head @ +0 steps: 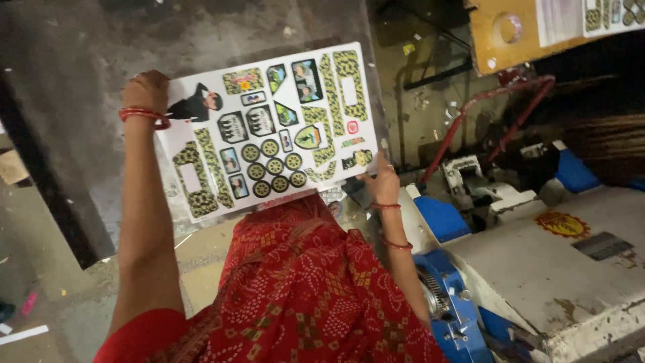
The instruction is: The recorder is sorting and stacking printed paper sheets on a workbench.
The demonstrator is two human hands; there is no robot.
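A white sticker sheet (269, 131) printed with yellow-and-black patterned shapes, round badges and small pictures is held up in front of me, tilted. My left hand (144, 91), with red bangles on the wrist, grips its upper left corner. My right hand (383, 181), also in bangles, grips its lower right edge. A clear plastic film lies over or behind the sheet. My red patterned garment (302, 289) fills the lower middle.
A white and blue machine (537, 269) stands at the right, with a red-framed part (484, 114) behind it. A wooden board (517, 33) carrying another sticker sheet is at the top right. Grey floor with scraps lies to the left.
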